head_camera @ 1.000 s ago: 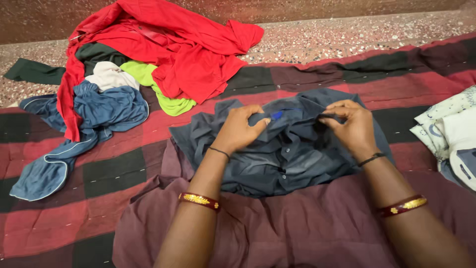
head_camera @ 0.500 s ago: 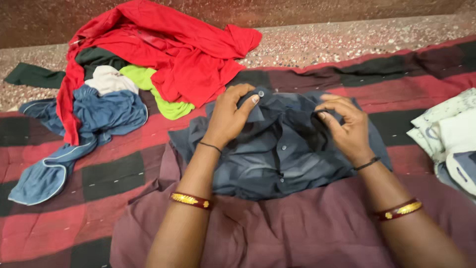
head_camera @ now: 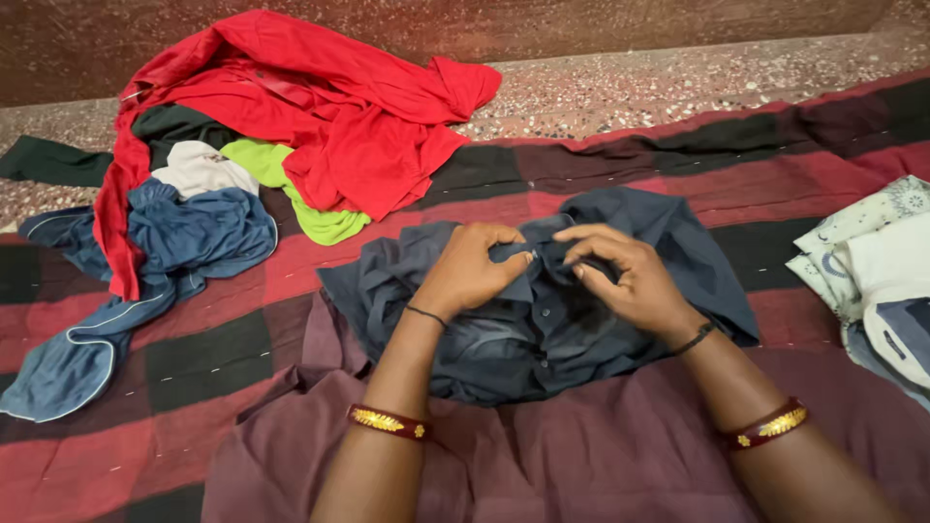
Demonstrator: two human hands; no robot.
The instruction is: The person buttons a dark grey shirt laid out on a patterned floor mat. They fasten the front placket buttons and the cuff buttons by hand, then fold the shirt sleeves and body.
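On red-and-black checked blanket [head_camera: 194, 358] over speckled floor [head_camera: 678, 87], hands pinch shirt [head_camera: 542, 329].

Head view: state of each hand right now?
Left hand: closed, pinching the collar area of the dark grey-blue button shirt.
Right hand: closed, pinching the same shirt beside it.

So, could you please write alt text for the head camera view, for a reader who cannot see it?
A person's left hand and right hand pinch the collar area of a dark blue-grey shirt spread on a maroon cloth, over a red and black checked blanket. A heap of clothes, mostly red, lies upper left; folded pale fabrics sit at the right edge.
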